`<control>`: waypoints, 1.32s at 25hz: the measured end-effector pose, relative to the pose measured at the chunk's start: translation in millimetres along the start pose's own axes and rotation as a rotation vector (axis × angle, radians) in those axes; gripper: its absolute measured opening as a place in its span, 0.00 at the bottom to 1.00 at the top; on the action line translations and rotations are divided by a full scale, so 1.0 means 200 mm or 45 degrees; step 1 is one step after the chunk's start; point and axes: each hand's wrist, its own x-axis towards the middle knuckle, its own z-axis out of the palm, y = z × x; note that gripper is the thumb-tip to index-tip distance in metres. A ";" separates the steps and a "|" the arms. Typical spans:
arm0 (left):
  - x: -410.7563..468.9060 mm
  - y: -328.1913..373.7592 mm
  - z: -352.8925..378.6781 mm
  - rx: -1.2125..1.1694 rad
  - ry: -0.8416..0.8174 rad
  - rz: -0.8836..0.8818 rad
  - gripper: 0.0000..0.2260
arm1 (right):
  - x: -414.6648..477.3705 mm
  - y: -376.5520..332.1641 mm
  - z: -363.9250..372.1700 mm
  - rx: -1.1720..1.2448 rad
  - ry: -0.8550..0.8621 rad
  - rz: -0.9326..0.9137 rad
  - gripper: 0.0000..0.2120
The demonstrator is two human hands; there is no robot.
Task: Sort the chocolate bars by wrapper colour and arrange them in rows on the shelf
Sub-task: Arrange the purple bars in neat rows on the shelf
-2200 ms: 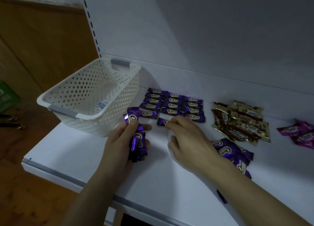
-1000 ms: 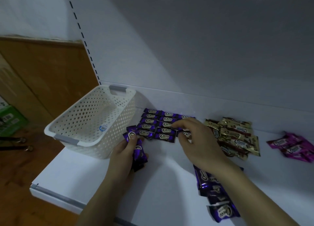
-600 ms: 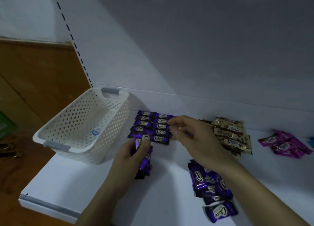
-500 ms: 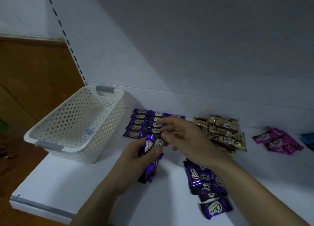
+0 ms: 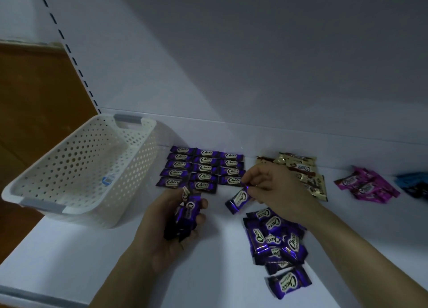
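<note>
- Head view: a white shelf [image 5: 92, 261] fills the lower frame, with a pale back panel [image 5: 254, 76] rising behind it.
- The left hand [image 5: 171, 229], lower centre, has its fingers curled round a bundle of purple bars [image 5: 186, 215], which it holds just above the shelf.
- The right hand [image 5: 275, 192], right of centre, pinches a single purple bar [image 5: 238, 200] by its upper end between thumb and fingertips. The bar hangs tilted, and its lower end is at or just above the shelf; I cannot tell which.
- Rows of purple bars [image 5: 201, 169] lie flat in three neat columns at centre frame, close to the back panel and just above both hands.
- A loose heap of purple bars [image 5: 275, 240] lies at lower right of centre, under the right forearm.
- A pile of gold-wrapped bars [image 5: 303, 169] sits behind the right hand and is partly hidden by it.
- Pink bars [image 5: 366, 187] lie further right, and blue wrappers [image 5: 412, 182] show at the right edge.
- A white perforated basket [image 5: 139, 169] with grey handles stands at the left, beside the rows.
- A brown wooden surface [image 5: 34, 99] shows at the far left.
</note>
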 end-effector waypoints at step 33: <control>-0.05 -0.07 -0.02 0.330 0.021 0.220 0.13 | 0.02 0.00 0.19 -0.735 0.131 -0.306 0.09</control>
